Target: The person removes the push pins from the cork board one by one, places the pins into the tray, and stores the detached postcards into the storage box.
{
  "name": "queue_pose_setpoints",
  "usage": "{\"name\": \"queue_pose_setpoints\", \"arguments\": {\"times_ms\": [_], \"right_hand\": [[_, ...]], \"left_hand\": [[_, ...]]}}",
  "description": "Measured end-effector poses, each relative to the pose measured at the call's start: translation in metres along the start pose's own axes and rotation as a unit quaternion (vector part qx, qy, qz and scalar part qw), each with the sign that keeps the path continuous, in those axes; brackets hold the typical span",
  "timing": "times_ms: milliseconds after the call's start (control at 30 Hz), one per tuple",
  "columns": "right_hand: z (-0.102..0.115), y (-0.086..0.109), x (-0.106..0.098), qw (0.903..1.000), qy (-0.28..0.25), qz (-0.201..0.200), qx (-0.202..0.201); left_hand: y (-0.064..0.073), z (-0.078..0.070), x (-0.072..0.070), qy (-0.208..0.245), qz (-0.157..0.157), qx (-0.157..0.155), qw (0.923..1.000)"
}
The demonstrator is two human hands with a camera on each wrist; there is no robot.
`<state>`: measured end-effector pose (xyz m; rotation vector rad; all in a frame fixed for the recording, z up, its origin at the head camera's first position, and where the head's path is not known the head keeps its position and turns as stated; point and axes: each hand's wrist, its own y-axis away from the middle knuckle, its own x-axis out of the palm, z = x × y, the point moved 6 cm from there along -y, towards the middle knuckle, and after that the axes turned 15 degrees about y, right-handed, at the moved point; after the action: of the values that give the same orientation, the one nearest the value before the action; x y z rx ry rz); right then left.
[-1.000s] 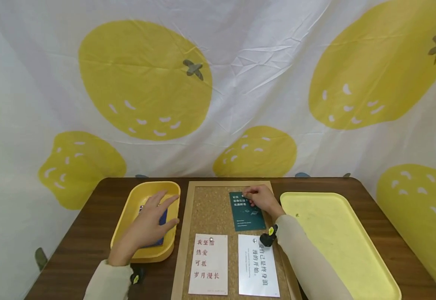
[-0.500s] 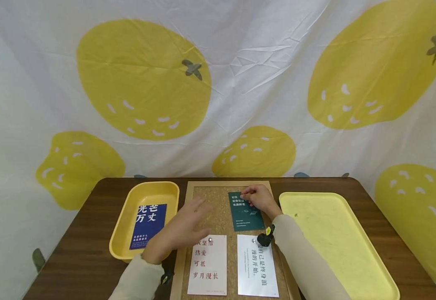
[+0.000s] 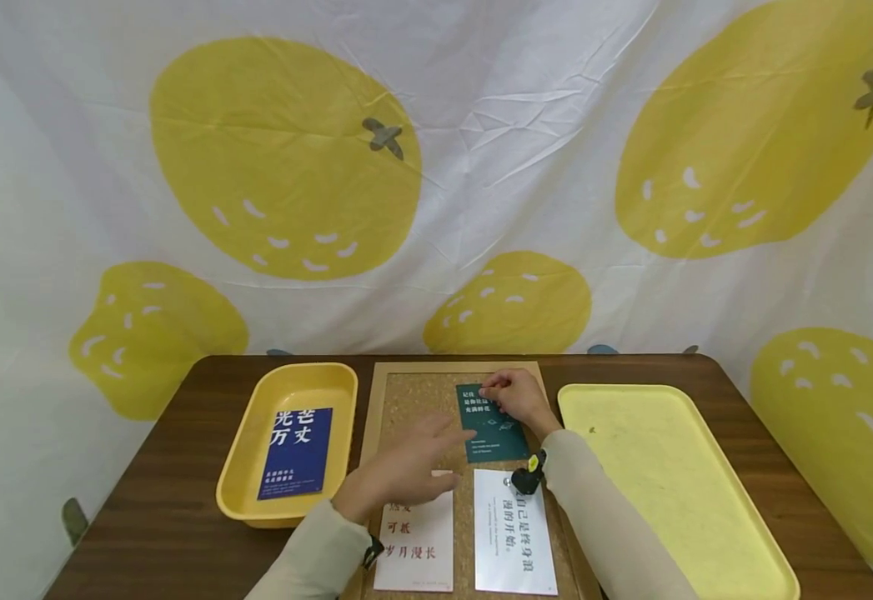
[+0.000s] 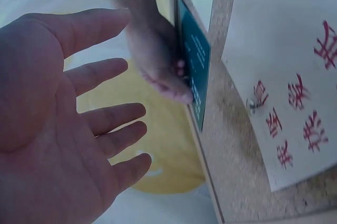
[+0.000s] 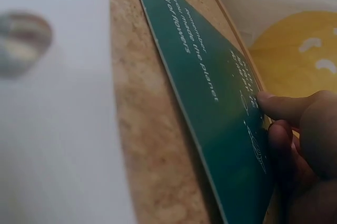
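Observation:
My right hand (image 3: 520,396) is at the top of a green printed card (image 3: 494,446) on the corkboard (image 3: 406,392). Its thumb and forefinger pinch a small pushpin, mostly hidden by the fingers, against the card. My left hand (image 3: 409,462), fingers spread and holding nothing, hovers over the board left of the green card. Below it lies a white card with red characters (image 3: 417,562), its top hidden in the head view; a clear pushpin (image 4: 253,104) shows on it in the left wrist view. Beside that is a white card with dark characters (image 3: 511,542), also pinned.
A yellow bin (image 3: 229,479) left of the board holds a blue card (image 3: 297,458). To the right lies a pale yellow tray (image 3: 669,483). All stand on a dark wooden table (image 3: 151,492), with a lemon-print cloth (image 3: 436,183) hanging behind.
My left hand has moved right from over the yellow bin to over the corkboard, uncovering the blue card. The right hand keeps its place at the top of the green card.

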<state>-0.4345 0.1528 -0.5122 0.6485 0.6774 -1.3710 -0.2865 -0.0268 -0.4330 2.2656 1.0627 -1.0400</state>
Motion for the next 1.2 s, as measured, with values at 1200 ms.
{"name": "queue_pose_setpoints", "arguments": {"times_ms": [1200], "right_hand": [[0.002,0.001,-0.001,0.9992,0.02,-0.023,-0.026]], "left_hand": [[-0.044,0.017,0.041,-0.072,0.07,-0.083,0.9915]]}}
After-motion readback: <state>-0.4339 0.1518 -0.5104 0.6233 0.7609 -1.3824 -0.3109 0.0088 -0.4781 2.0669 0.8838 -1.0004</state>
